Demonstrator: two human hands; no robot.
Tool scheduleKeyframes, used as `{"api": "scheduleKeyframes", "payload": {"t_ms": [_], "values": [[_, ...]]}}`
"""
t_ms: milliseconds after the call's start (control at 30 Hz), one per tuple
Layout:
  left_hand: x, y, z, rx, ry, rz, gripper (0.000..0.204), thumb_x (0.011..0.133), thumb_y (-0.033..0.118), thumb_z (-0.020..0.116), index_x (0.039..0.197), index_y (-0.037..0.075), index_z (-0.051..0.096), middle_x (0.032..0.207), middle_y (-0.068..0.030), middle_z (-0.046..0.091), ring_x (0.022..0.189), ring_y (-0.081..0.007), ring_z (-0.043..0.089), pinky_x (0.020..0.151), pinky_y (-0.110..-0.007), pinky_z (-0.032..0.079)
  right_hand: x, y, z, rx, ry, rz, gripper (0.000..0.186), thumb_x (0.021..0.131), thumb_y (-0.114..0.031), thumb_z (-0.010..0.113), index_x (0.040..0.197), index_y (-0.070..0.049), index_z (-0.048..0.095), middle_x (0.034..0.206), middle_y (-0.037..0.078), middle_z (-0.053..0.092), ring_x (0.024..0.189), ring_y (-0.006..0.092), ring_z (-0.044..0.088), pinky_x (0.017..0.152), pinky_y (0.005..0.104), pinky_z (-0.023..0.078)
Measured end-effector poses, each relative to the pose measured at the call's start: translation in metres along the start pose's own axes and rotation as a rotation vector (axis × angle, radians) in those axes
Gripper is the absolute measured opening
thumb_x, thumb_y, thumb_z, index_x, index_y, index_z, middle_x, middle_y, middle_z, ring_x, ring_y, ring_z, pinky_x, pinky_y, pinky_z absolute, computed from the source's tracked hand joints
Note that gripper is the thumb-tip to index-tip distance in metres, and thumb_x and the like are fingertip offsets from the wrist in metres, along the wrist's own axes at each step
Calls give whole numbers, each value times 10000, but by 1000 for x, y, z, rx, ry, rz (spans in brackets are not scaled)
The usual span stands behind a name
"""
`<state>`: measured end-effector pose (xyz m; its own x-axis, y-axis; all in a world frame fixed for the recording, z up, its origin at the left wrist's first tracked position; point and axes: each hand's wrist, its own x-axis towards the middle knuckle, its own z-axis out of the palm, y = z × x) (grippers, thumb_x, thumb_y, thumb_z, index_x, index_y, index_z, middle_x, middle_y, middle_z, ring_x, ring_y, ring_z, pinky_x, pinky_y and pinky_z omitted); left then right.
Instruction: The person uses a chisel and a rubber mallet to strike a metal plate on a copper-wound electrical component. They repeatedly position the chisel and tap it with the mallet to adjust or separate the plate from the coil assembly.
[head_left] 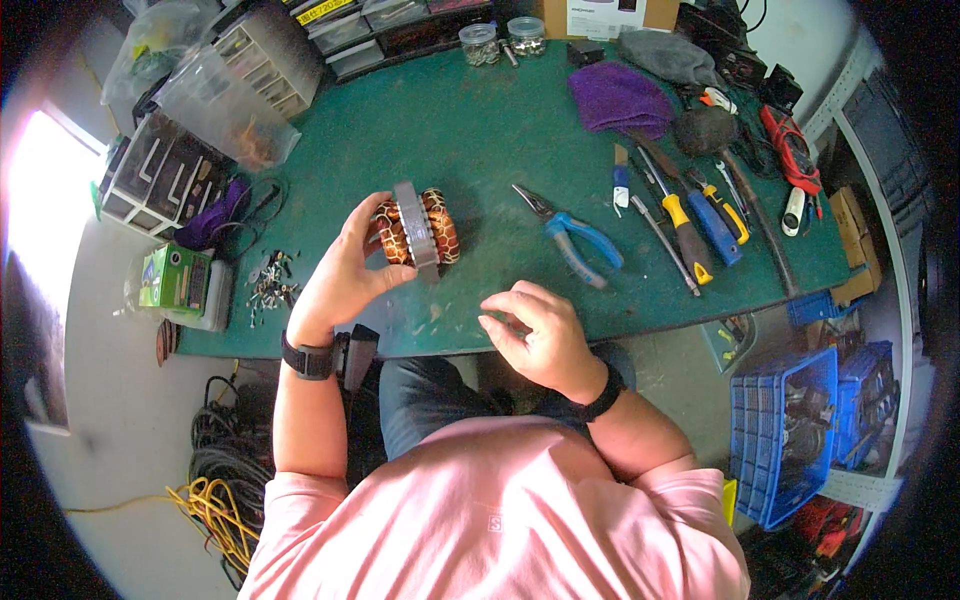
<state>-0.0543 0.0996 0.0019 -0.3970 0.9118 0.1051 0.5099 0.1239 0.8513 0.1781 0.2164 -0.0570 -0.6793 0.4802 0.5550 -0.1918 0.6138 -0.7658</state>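
Observation:
My left hand (345, 275) grips a motor stator, a grey metal core (414, 222) with orange-brown windings (440, 225) laced in white, holding it upright on edge at the left-middle of the green bench. My right hand (530, 330) is to its lower right, fingers loosely curled with thumb and index apart and nothing visible between them. Blue-handled long-nose pliers (585, 250) lie just beyond my right hand. A scatter of small screws (273, 285) lies left of my left forearm.
Screwdrivers (682, 225), wrenches and other tools lie on the right, near a purple cloth (618, 95). Jars (479, 45) and drawer units (268, 70) line the back and left of the green bench (420, 120). Blue crates (775, 435) stand below at right; coiled cables (215, 500) lie below at left.

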Motion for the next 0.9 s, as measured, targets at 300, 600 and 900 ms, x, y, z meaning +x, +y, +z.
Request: {"api": "scheduleKeyframes", "payload": {"t_ms": [300, 600, 900], "values": [[-9, 1, -3, 5, 24, -11, 907, 728, 69, 831, 1467, 5, 309, 1330, -161, 534, 1238, -219, 531, 1060, -351, 431, 2, -3, -2, -13, -20, 13, 118, 826, -78, 715, 908, -40, 640, 773, 110, 603, 600, 268, 598, 542, 355, 480], [-14, -11, -1, 78, 81, 27, 926, 727, 48, 825, 1485, 16, 293, 1374, -156, 510, 1256, -223, 522, 1075, -359, 420, 3, -8, -1, -42, -52, 52, 121, 825, -33, 708, 929, -26, 647, 745, 98, 587, 578, 206, 578, 522, 309, 459], [-16, -6, -1, 199, 113, 36, 983, 687, 124, 851, 1489, 24, 292, 1403, -202, 489, 1280, -274, 516, 1074, -372, 412, 2, -6, 2, -70, -42, 81, 111, 826, -36, 715, 920, -20, 658, 721, 82, 563, 549, 174, 528, 491, 287, 415]]}}
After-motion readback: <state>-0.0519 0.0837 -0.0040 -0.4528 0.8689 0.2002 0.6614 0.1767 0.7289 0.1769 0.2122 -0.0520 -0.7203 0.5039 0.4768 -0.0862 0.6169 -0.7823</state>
